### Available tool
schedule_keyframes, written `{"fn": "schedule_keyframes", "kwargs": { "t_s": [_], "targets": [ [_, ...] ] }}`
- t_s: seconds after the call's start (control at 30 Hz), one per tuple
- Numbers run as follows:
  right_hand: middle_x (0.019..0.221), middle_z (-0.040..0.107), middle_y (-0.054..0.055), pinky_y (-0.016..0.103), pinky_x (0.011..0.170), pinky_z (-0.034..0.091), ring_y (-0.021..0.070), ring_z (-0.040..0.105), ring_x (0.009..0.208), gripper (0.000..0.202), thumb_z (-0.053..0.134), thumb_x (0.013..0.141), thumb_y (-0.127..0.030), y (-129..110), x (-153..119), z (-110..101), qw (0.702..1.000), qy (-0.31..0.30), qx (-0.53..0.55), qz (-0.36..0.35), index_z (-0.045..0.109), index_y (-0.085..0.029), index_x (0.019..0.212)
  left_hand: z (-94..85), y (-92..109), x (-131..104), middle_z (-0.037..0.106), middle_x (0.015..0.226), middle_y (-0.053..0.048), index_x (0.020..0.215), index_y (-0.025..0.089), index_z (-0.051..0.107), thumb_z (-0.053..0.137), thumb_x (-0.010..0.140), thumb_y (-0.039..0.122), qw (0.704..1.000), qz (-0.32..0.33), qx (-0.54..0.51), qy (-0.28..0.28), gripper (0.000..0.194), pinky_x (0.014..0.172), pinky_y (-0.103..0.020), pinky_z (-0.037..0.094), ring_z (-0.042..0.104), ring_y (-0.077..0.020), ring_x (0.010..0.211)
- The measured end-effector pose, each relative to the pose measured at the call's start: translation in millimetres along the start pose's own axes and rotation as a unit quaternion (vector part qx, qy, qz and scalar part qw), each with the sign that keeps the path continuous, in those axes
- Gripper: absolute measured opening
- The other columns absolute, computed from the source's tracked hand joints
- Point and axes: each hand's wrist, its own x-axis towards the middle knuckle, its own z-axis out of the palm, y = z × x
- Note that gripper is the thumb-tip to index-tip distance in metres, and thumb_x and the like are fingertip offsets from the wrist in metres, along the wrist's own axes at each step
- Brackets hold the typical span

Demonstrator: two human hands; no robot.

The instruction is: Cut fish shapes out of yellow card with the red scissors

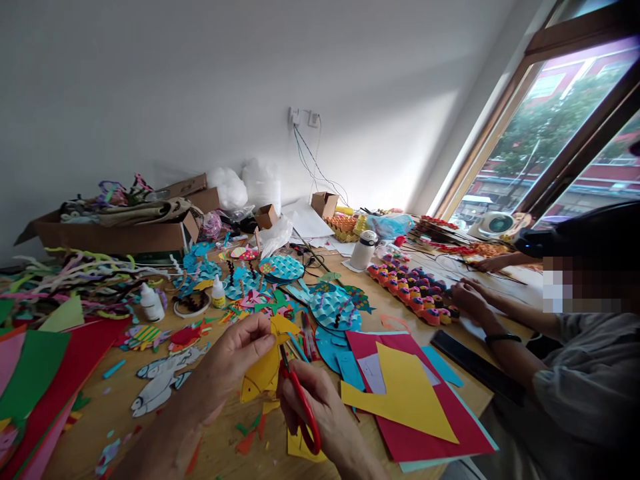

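In the head view, my left hand pinches a yellow paper fish near its tail, with its head hanging down to the left. My right hand is closed round the red-handled scissors, whose blades point up at the fish's edge. Yellow paper scraps lie on the table below my hands. Just right of them is a cut yellow sheet on a red sheet.
Paper fish cutouts and glue bottles stand or lie left. Blue woven paper fish are ahead. A white container stands beyond. At right, a person works beside colourful rows of small pieces.
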Motion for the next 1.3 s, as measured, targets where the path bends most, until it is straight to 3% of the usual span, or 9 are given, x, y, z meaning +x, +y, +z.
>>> {"fn": "schedule_keyframes", "kwargs": {
  "t_s": [0.23, 0.47, 0.63, 1.3],
  "targets": [
    [0.042, 0.038, -0.008, 0.017, 0.035, 0.023, 0.0054, 0.033, 0.035, 0.048, 0.051, 0.075, -0.064, 0.8, 1.4, 7.2, 0.999, 0.014, 0.049, 0.003, 0.043, -0.019, 0.06, 3.6, -1.2, 2.5, 0.051, 0.065, 0.005, 0.07, 0.02, 0.054, 0.057, 0.078, 0.029, 0.999, 0.016, 0.025, 0.025, 0.013, 0.06, -0.021, 0.036, 0.043, -0.0121, 0.064],
    [0.042, 0.038, -0.008, 0.017, 0.034, 0.022, 0.005, 0.031, 0.034, 0.049, 0.049, 0.077, -0.065, 5.9, 0.6, 6.8, 0.999, 0.023, 0.043, 0.001, 0.043, -0.019, 0.06, 3.8, -0.8, 2.2, 0.049, 0.065, 0.005, 0.07, 0.02, 0.052, 0.055, 0.08, 0.031, 0.999, 0.013, 0.042, 0.009, 0.015, 0.06, -0.022, 0.035, 0.042, -0.0122, 0.063],
    [0.04, 0.038, -0.008, 0.017, 0.033, 0.02, 0.0053, 0.03, 0.032, 0.055, 0.049, 0.069, -0.073, 4.2, 0.1, 7.6, 0.999, 0.024, 0.045, 0.002, 0.047, -0.018, 0.062, 5.9, 0.0, 2.4, 0.048, 0.063, 0.005, 0.068, 0.02, 0.053, 0.056, 0.077, 0.035, 0.998, 0.015, 0.057, 0.032, 0.017, 0.058, -0.022, 0.035, 0.042, -0.0127, 0.061],
    [0.041, 0.038, -0.009, 0.017, 0.034, 0.019, 0.005, 0.032, 0.032, 0.053, 0.052, 0.071, -0.07, 9.3, -0.1, 9.3, 0.997, 0.028, 0.068, 0.003, 0.049, -0.017, 0.065, 8.1, -2.4, 2.8, 0.048, 0.062, 0.006, 0.067, 0.021, 0.049, 0.052, 0.081, 0.034, 0.999, 0.003, 0.05, 0.008, 0.02, 0.054, -0.021, 0.034, 0.041, -0.011, 0.059]
  ]
}}
